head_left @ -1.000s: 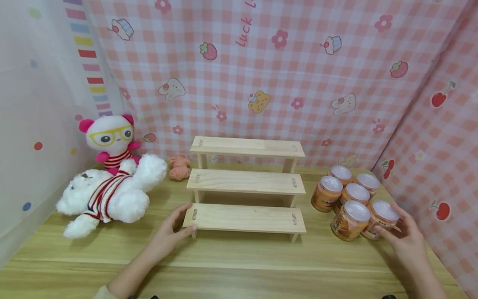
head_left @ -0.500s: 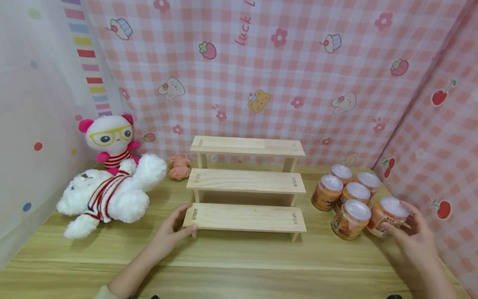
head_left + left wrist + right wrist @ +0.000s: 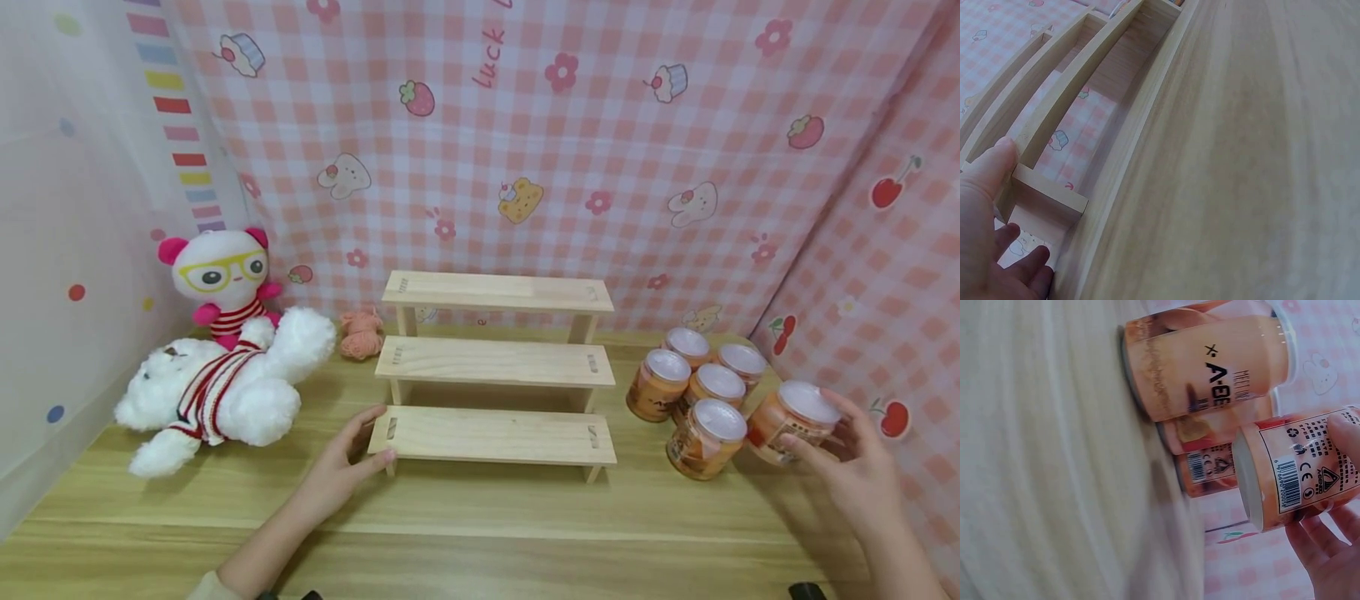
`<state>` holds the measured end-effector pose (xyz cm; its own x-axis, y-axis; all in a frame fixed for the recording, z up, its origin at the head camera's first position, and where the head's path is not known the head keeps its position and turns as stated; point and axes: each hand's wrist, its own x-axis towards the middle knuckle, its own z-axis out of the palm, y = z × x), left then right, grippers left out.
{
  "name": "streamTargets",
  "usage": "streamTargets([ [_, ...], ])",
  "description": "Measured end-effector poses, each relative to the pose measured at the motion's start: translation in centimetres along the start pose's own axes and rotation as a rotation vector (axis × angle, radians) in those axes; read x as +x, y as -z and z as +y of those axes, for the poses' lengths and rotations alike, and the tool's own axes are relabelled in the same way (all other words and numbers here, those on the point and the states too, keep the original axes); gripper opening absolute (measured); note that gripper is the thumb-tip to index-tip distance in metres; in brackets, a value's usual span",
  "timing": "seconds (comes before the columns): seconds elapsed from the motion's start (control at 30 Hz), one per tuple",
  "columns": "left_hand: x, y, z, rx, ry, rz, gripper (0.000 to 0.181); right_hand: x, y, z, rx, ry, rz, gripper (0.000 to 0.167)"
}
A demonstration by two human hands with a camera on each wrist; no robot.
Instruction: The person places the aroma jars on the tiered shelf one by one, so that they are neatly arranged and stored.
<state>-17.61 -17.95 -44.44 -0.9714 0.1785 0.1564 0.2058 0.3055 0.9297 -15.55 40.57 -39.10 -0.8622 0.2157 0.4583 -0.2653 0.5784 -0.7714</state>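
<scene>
A three-tier wooden display stand stands mid-table. My left hand grips the left end of its lowest board, thumb at the front corner and a finger at the back corner. In the left wrist view the thumb presses against the board, the other fingers beyond it. My right hand holds an orange can with a clear plastic lid, thumb on the near side and fingers around the far side. The can's base is lifted off the table in the right wrist view, its barcode label showing.
Several similar cans stand grouped right of the stand, left of the held one. A white plush bear lies at left, before a plush toy with yellow glasses. Pink yarn sits behind. Checked cloth hangs at back and right.
My right hand has drawn the can away from the group, rightward and up off the table. The left hand stays at the stand.
</scene>
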Motion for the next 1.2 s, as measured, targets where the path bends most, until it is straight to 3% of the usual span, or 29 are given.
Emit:
streamTargets([
  [0.23,0.0,-0.1,0.1,-0.023,-0.045,-0.010,0.064,0.7,0.5,-1.3,-0.015,0.075,0.002,0.073],
  [0.67,0.1,0.0,0.0,-0.022,-0.025,-0.010,0.068,2.2,0.3,-5.0,-0.073,0.155,-0.008,0.076],
  [0.93,0.1,0.0,0.1,-0.033,-0.021,-0.017,0.067,3.1,-1.2,-7.3,0.198,0.188,-0.069,0.075],
  [1.2,0.2,0.0,-0.2,-0.028,-0.022,-0.017,0.067,3.8,-3.3,-10.0,0.131,0.238,-0.085,0.073],
])
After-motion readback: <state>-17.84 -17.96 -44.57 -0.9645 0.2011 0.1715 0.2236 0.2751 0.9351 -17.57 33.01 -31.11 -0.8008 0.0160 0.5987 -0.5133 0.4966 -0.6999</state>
